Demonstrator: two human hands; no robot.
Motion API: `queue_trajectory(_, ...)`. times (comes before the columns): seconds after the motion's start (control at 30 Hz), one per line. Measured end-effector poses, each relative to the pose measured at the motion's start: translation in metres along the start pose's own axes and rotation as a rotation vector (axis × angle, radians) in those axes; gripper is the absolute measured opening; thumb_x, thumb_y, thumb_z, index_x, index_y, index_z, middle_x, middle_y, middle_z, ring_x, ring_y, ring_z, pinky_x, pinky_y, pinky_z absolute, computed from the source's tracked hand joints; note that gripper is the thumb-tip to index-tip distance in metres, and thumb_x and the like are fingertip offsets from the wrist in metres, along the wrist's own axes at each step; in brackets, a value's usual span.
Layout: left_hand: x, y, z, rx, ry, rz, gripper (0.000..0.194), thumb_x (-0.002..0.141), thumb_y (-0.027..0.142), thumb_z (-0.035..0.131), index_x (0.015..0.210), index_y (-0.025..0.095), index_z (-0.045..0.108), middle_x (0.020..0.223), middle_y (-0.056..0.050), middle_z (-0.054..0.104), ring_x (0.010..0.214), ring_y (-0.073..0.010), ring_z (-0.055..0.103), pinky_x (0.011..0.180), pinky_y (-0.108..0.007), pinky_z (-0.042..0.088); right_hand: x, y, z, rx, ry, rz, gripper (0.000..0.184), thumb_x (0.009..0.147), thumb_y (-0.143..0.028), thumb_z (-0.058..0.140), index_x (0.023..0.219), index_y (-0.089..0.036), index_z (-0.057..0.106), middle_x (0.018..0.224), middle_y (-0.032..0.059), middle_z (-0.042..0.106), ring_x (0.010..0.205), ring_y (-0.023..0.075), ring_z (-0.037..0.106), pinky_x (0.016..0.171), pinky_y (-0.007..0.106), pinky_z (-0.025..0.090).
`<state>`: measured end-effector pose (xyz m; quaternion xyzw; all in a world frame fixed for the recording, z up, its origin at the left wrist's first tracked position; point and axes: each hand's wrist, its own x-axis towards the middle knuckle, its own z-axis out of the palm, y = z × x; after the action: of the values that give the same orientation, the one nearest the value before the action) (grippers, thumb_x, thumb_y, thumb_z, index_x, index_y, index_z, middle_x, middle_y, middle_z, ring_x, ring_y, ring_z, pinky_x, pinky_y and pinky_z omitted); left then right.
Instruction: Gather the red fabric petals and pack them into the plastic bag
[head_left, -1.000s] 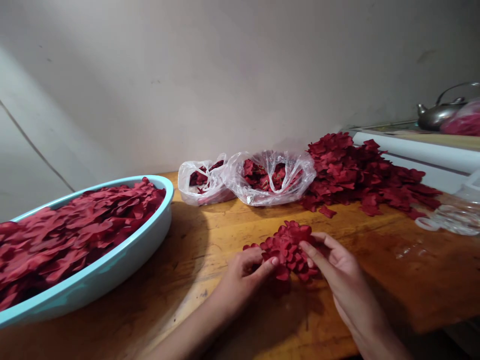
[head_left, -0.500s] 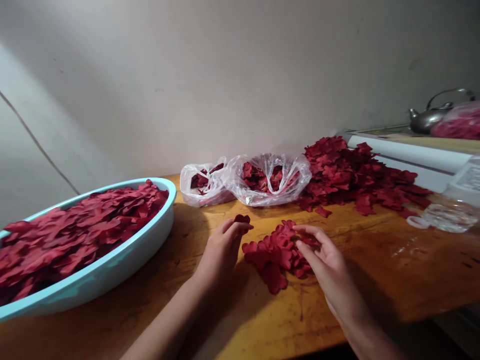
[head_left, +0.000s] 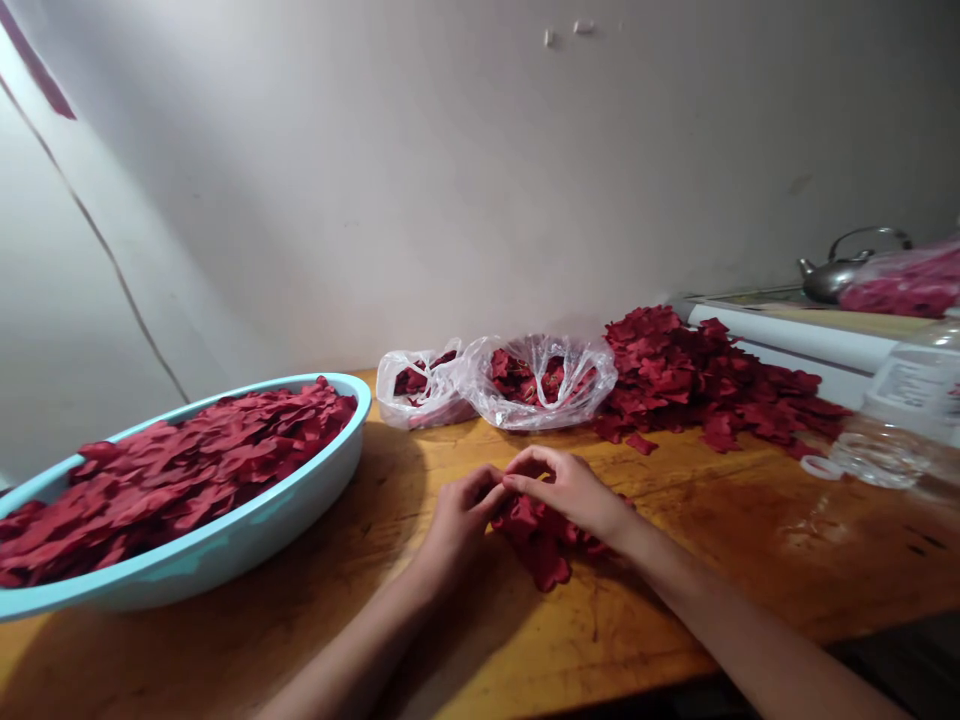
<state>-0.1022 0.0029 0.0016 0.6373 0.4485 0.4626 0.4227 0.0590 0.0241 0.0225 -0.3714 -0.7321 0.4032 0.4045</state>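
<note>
Over the middle of the wooden table (head_left: 450,640), my two hands meet at the fingertips. My left hand (head_left: 459,520) is closed in a pinch; the red artificial petal seen in it a moment before is now covered by the fingers. Thumb and forefinger of my right hand (head_left: 568,492) are also pinched, touching the left fingertips, and what they grip is hidden. Below them lies a small heap of red petals (head_left: 550,565), partly covered by the right hand and wrist.
A light blue basin (head_left: 300,505) full of loose red petals stands at left. Behind my hands are two clear plastic bags (head_left: 427,412) (head_left: 517,415) with red pieces. A large petal pile (head_left: 675,375), a clear bottle (head_left: 900,410) and a white ring (head_left: 821,467) are at right.
My right hand has moved left from the small petal heap to meet my left hand, its fingers closing. The petal in my left hand has gone out of sight. The view has shifted slightly.
</note>
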Motion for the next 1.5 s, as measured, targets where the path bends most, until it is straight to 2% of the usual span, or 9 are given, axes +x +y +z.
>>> queue_trajectory(0.27,-0.002,0.002,0.008,-0.097,0.011,-0.036,0.031,0.074,0.044,0.062,0.069,0.013,0.058,0.061,0.001,0.056,0.057,-0.0107,0.049,0.056,-0.021,0.039,0.0,0.018,0.0,0.164,-0.015,0.031,0.033,0.068,-0.045,0.068,0.079,-0.016,0.058,0.073,-0.0003,0.062,0.066,0.0138,0.06,0.062,0.025,0.048)
queue_trajectory(0.37,-0.005,0.008,0.013,-0.149,-0.014,-0.033,0.03,0.079,0.041,0.057,0.091,0.014,0.061,0.074,-0.001,0.061,0.07,-0.013,0.056,0.065,-0.023,0.043,0.003,0.023,-0.004,0.165,0.053,0.017,0.031,0.065,-0.041,0.071,0.079,-0.016,0.057,0.075,-0.0006,0.062,0.072,0.0145,0.06,0.07,0.027,0.047)
queue_trajectory(0.5,-0.006,0.008,0.016,-0.295,-0.04,-0.079,0.055,0.078,0.042,0.06,0.125,0.018,0.044,0.08,-0.002,0.064,0.076,-0.0153,0.061,0.072,-0.028,0.046,0.006,0.027,-0.01,0.14,0.131,0.007,0.027,0.064,-0.037,0.071,0.077,-0.016,0.058,0.074,-0.0007,0.061,0.071,0.0146,0.059,0.071,0.029,0.046)
queue_trajectory(0.63,0.001,0.0,0.012,-0.285,-0.011,-0.118,0.045,0.068,0.049,0.068,0.092,0.012,0.062,0.077,-0.004,0.065,0.07,-0.0148,0.059,0.067,-0.026,0.045,0.005,0.024,-0.009,0.125,0.139,0.0,0.026,0.063,-0.036,0.071,0.078,-0.016,0.062,0.077,0.001,0.064,0.073,0.016,0.06,0.073,0.03,0.046)
queue_trajectory(0.87,0.005,-0.009,0.008,-0.155,0.057,-0.12,0.041,0.064,0.052,0.069,0.064,0.013,0.055,0.056,0.004,0.053,0.05,-0.0078,0.044,0.048,-0.019,0.032,0.001,0.022,-0.006,0.105,0.144,0.041,0.029,0.063,-0.041,0.072,0.073,-0.015,0.065,0.071,0.0024,0.067,0.067,0.0173,0.062,0.066,0.029,0.048)
queue_trajectory(1.03,0.004,-0.004,0.008,-0.086,0.01,-0.089,0.035,0.073,0.048,0.063,0.076,0.013,0.061,0.064,0.001,0.059,0.057,-0.0112,0.052,0.055,-0.022,0.04,0.003,0.025,-0.015,0.065,0.197,-0.001,0.026,0.069,-0.041,0.067,0.071,-0.015,0.066,0.071,0.0028,0.068,0.067,0.0168,0.061,0.067,0.028,0.046)
queue_trajectory(1.23,0.006,0.001,-0.002,-0.006,-0.004,0.004,0.029,0.075,0.042,0.063,0.089,0.018,0.069,0.111,-0.008,0.063,0.113,-0.0232,0.049,0.099,-0.032,0.033,0.005,0.025,-0.02,-0.017,0.212,-0.068,0.023,0.075,-0.038,0.061,0.072,-0.016,0.068,0.071,0.0013,0.068,0.068,0.0174,0.061,0.065,0.027,0.045)
queue_trajectory(1.33,0.006,0.0,-0.001,-0.119,-0.043,-0.052,0.037,0.08,0.045,0.057,0.102,0.016,0.065,0.111,-0.009,0.064,0.105,-0.0228,0.056,0.096,-0.036,0.038,0.002,0.023,-0.016,-0.065,0.21,-0.094,0.019,0.077,-0.033,0.059,0.074,-0.017,0.07,0.073,0.0017,0.07,0.071,0.0188,0.062,0.067,0.028,0.045)
queue_trajectory(1.5,0.004,-0.006,0.007,-0.574,-0.086,-0.305,0.035,0.069,0.036,0.073,0.094,0.013,0.065,0.08,-0.006,0.069,0.07,-0.0139,0.063,0.072,-0.025,0.048,-0.001,0.021,-0.008,-0.12,0.22,-0.144,0.017,0.078,-0.03,0.059,0.075,-0.019,0.071,0.078,0.0041,0.071,0.074,0.0205,0.062,0.072,0.03,0.045)
